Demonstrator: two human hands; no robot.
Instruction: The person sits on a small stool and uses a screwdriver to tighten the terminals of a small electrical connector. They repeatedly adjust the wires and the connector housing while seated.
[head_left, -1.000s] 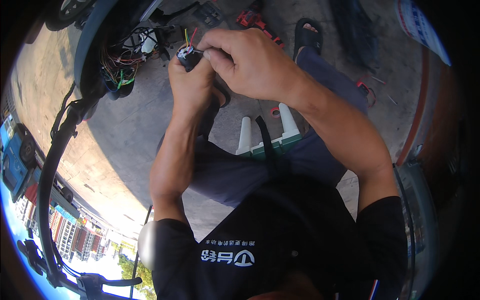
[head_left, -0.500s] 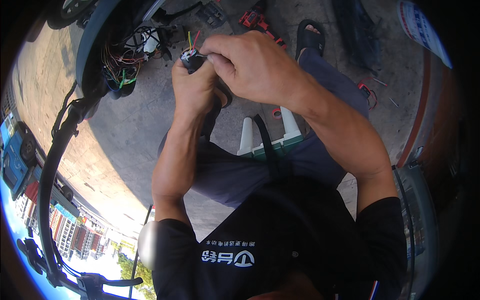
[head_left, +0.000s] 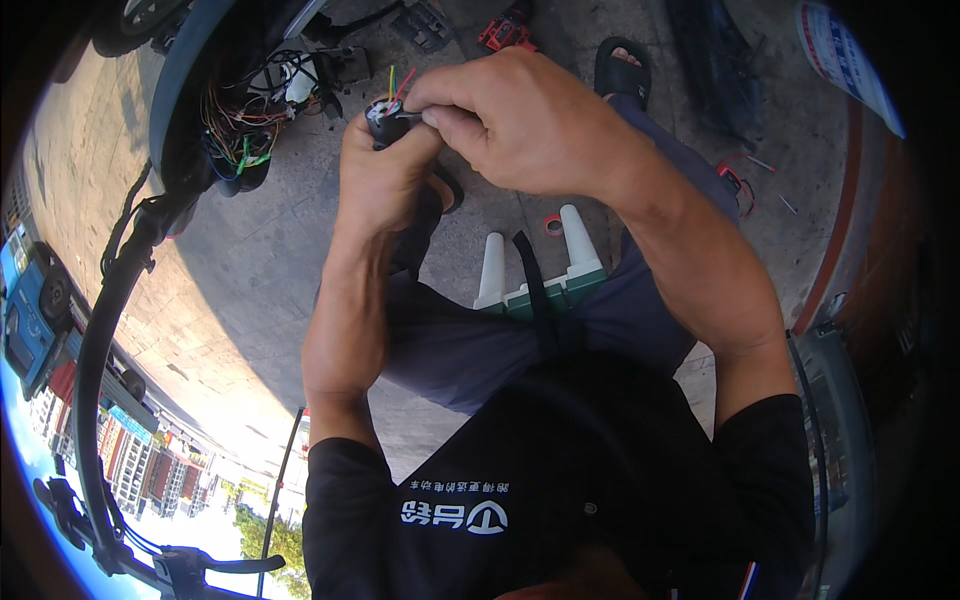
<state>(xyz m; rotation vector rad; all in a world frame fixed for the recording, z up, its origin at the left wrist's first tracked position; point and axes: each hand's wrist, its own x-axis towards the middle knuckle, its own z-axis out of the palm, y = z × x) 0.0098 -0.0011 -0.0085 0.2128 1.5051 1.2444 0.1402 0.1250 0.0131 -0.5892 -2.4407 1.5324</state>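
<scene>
"Gripping what, the left hand [head_left: 385, 180]?"

"Black round part [head_left: 388, 130], fingers closed around it, up at the top of the fist. Wires [head_left: 391, 82] poke out of its upper end, red plus yellow-green."

"Right hand [head_left: 530, 125]?"

"Just right of the part, thumb and forefinger pinched together. Something thin between the tips, too small to tell what."

"Left of the grip?"

"Tangled wire bundle [head_left: 240, 130], mixed colours, some green bits, beside a dark curved panel [head_left: 168, 110]. Apart from both hands."

"Beyond the grip?"

"Red-and-black power tool [head_left: 505, 35], partly hidden behind the right hand. Black grid-like piece [head_left: 425, 27] left of that. Sandalled foot [head_left: 622, 70] to the right."

"Body side of the grip?"

"Red tape roll [head_left: 552, 225] on the ground below the right hand, near a green-and-white piece [head_left: 490, 275] with two pale legs. Red device [head_left: 735, 182] with a lead, well off right."
</scene>
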